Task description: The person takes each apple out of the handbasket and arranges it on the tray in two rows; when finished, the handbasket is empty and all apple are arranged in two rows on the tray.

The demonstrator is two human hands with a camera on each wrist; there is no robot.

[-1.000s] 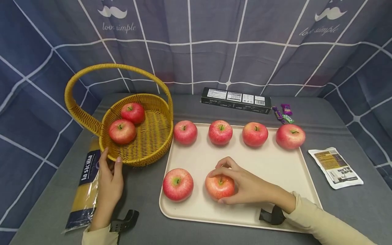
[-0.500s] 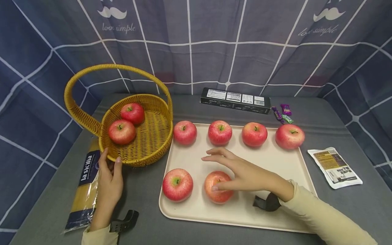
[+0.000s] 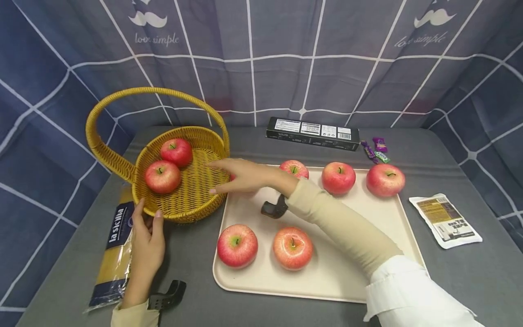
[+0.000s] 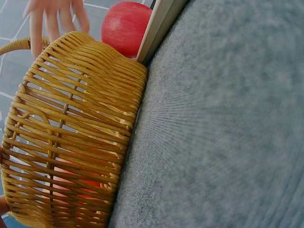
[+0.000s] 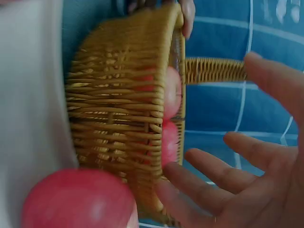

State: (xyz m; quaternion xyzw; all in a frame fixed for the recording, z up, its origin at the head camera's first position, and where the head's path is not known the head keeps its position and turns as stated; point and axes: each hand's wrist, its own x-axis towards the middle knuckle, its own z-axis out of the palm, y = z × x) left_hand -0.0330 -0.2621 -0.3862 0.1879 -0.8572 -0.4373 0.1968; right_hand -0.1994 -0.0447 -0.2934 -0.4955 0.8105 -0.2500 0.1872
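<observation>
Two red apples point(image 3: 162, 176) sit in the left part of a yellow wicker basket point(image 3: 200, 210). At the basket's near-left rim, my left hand point(image 3: 148, 247) holds the edge with thumb and fingertips. My right hand point(image 3: 241, 175) hovers over the basket's right rim, fingers spread and holding nothing. Beneath it, a tray apple point(image 3: 232, 177) is mostly hidden; the right wrist view shows a red apple point(image 5: 80, 199) beside the basket. On the cream tray point(image 3: 327, 290) are more apples, including a near-left one point(image 3: 237, 246) and a paler one point(image 3: 292, 248).
A spaghetti-like packet point(image 3: 112, 254) lies left of my left hand. Behind the tray is a long black box point(image 3: 312, 133), with several small candies point(image 3: 377, 150) nearby. A white pouch point(image 3: 445, 221) lies right of the tray. The tall basket handle point(image 3: 157, 91) arches up.
My right hand has let go of the paler apple, leaving it on the tray, and moved left and away to the basket's right rim. My left hand stays at the basket.
</observation>
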